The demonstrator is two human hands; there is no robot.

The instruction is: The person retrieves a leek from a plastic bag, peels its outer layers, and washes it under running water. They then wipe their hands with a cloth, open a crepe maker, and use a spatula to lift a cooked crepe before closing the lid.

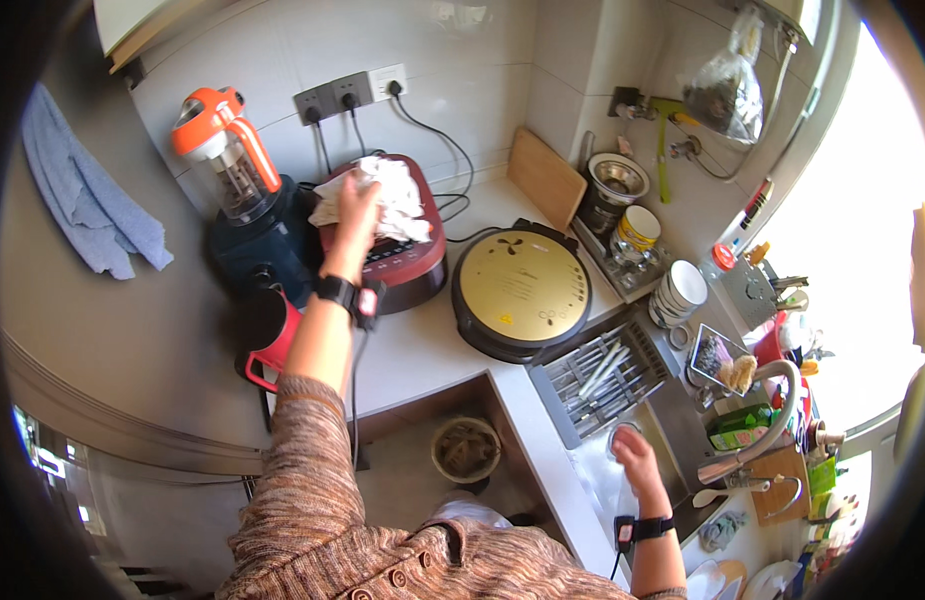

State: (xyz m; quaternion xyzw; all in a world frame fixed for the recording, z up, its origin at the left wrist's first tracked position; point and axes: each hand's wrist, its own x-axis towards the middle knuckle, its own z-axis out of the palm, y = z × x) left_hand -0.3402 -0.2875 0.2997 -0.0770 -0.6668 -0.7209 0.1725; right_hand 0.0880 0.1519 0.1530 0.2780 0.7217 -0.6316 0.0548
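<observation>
My left hand (359, 206) grips a crumpled white cloth (393, 196) on top of a dark red kitchen appliance (408, 271) with a control panel. Part of that panel shows below the cloth. Over the sink (620, 480), my right hand (636, 459) hangs with its fingers partly curled; whether they hold anything is not plain. A round electric griddle with a gold lid (522, 285) sits closed on the worktop, right of the red appliance. A blender with an orange lid and handle (226, 150) stands to the left, behind a red jug (278, 341).
A rack (567, 390) with chopsticks spans the sink beside the curved faucet (781, 420). Stacked bowls (680, 292), a wooden board (546, 178) and metal bowls (618, 176) stand near the walls. Power cords (462, 161) run behind the appliances. A bin (466, 450) is below the counter.
</observation>
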